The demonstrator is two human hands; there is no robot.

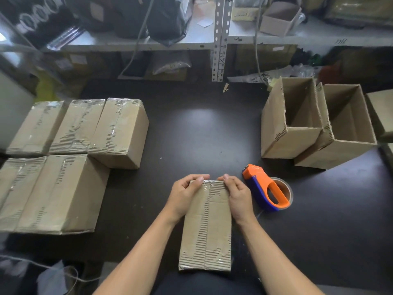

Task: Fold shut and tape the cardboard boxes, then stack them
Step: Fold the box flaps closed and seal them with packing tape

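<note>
A closed cardboard box [207, 228] with clear tape along its top seam stands on the dark table [197, 135] right in front of me. My left hand [185, 194] and my right hand [237, 196] grip its far end from either side, thumbs pressing on the taped top edge. An orange and blue tape dispenser [266, 190] lies just right of my right hand. Several taped boxes [70, 158] sit in two rows at the left. Two open boxes [314, 122] stand at the right.
Metal shelving [220, 39] with bags, boxes and cables runs along the back of the table. A third open box [380, 111] is cut off at the right edge. White bags and a cord lie on the floor at the lower left.
</note>
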